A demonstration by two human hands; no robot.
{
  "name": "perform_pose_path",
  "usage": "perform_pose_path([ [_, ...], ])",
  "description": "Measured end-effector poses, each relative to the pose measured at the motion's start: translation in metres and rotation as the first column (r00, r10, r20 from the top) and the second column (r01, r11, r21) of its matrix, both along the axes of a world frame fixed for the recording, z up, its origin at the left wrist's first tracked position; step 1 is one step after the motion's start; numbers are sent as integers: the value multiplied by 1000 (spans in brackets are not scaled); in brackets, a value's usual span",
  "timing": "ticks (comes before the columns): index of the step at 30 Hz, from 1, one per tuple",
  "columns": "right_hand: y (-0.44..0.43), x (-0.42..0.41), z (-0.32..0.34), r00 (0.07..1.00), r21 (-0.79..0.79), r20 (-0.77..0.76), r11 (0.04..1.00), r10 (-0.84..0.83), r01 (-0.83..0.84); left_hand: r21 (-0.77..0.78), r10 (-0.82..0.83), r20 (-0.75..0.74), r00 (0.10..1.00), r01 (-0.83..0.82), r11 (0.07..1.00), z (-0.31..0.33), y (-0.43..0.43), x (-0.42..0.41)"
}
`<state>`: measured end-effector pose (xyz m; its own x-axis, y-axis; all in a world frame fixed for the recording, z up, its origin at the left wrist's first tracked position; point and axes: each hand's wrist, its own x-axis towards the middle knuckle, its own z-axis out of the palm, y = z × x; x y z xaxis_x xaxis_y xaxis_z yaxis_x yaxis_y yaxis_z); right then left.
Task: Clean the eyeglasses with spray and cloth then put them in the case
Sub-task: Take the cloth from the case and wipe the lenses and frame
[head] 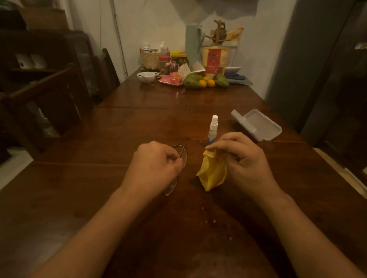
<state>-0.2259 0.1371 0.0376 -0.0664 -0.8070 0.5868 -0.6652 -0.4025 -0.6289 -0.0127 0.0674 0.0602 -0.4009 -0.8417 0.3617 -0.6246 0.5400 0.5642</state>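
Landmark: spray bottle, stood upright on the dark wooden surface, white pump cap on top; its base is hidden behind the right hand.
Left hand: seen to the near left of the bottle, fingers curled closed around the eyeglasses, which are gripped at the frame.
Eyeglasses: held edge-on to the camera just left of the bottle; one lens is seen above the fingers, another lens edge is seen below the hand. Whether the lower lens touches the surface cannot be told.
Right hand: found directly in front of the bottle, on the near side; thumb and fingers pinched together on the upper edge of the yellow cloth.
Yellow cloth: hung crumpled from the pinch, just near of the bottle, apart from the eyeglasses. Contact with the surface cannot be told.
Case: laid open, pale grey, to the right of the bottle and slightly beyond it; nothing is seen in its tray.
Droplets: a few wet spots are noted on the surface well near of the bottle, between the two forearms.
Far end: fruit and jars are grouped well beyond the bottle.
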Motion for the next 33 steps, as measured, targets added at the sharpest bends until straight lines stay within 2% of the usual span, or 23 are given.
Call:
perform_pose_path([
  [5, -3, -1, -2, 990, 201, -140, 979, 2, 27, 34, 60, 255, 965, -71, 997, -6, 1, -10],
  [8, -4, -3, -4, 970, 274, -244, 960, 2, 67, 42, 69, 336, 939, -88, 995, -11, -2, -13],
  [12, -6, 0, -7, 891, 390, -453, 895, -17, 215, 82, 54, 328, 943, -85, 993, -14, -2, -17],
  [16, -8, 3, -12, 821, 506, -570, 807, 47, 305, -10, 49, 241, 969, -49, 999, -5, -7, -7],
  [18, -8, 6, -13, 838, 542, -543, 787, 59, 296, -94, -14, 179, 984, 32, 995, 4, -15, 4],
  [19, -8, 8, -13, 857, 549, -512, 790, 60, 273, -147, -47, 215, 975, 80, 986, 8, -20, 10],
  [22, -9, 10, -12, 890, 523, -449, 832, 84, 185, -271, -4, 503, 865, 162, 949, 11, -31, 19],
  [24, -9, 10, -12, 898, 513, -430, 844, 97, 155, -226, -31, 604, 797, 209, 951, 8, -35, 19],
  [27, -9, 9, -12, 914, 504, -394, 853, 92, 132, -166, -98, 664, 741, 275, 947, 2, -40, 18],
  [33, -6, 8, -10, 992, 482, -128, 874, 11, 52, -127, -161, 634, 756, 308, 943, -8, -49, 16],
])
